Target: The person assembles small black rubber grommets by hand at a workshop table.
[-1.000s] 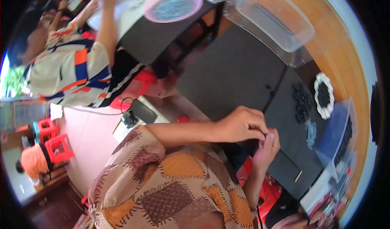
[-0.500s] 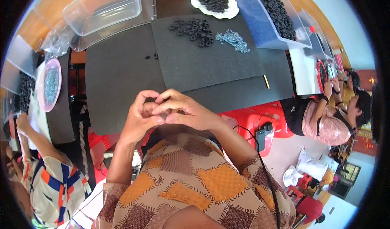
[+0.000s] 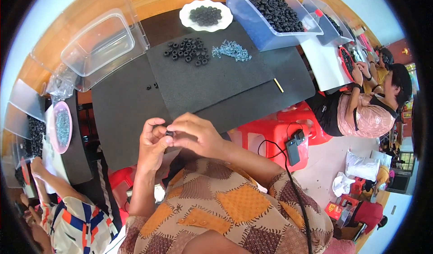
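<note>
Because tiny, black piece (image 3: 169, 133), long axis unclear

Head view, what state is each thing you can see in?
Left hand, curled, fingertips on small black piece
Right hand, curled, fingertips on same piece
Blue bin, open, heaped with black pieces
White dish, holding dark pieces
Pink bowl, holding pale bits
Black mat, lying flat
Black rings, loose on mat
Blue bits, loosely piled on mat
Yellow stick, lying beside mat
</note>
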The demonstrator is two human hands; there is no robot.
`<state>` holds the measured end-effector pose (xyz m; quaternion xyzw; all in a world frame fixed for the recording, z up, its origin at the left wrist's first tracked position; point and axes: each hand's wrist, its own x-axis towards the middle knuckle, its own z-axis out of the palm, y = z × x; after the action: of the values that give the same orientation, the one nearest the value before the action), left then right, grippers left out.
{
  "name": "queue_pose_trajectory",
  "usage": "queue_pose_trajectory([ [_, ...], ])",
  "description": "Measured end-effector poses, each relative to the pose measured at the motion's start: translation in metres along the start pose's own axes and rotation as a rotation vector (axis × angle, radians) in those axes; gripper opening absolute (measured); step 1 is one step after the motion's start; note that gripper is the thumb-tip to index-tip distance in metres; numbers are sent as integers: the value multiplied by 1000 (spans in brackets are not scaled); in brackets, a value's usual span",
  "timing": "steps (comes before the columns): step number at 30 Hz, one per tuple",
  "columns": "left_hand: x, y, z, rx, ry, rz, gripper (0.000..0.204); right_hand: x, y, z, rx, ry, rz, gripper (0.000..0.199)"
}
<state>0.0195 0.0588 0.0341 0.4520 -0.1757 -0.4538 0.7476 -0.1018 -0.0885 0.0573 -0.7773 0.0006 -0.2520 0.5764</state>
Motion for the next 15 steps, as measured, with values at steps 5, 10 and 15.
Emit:
queue_pose_trajectory([
  [5, -3, -12, 7, -45, -8, -41, 33, -6, 5, 1, -371, 130, -272, 30],
  [10, -4, -14, 14, 34, 16, -27, 28, -9, 14, -4, -294, 97, -227, 26],
  [15, -8, -15, 14, 83, -13, -18, 32, -8, 7, -13, -211, -13, -59, 23],
])
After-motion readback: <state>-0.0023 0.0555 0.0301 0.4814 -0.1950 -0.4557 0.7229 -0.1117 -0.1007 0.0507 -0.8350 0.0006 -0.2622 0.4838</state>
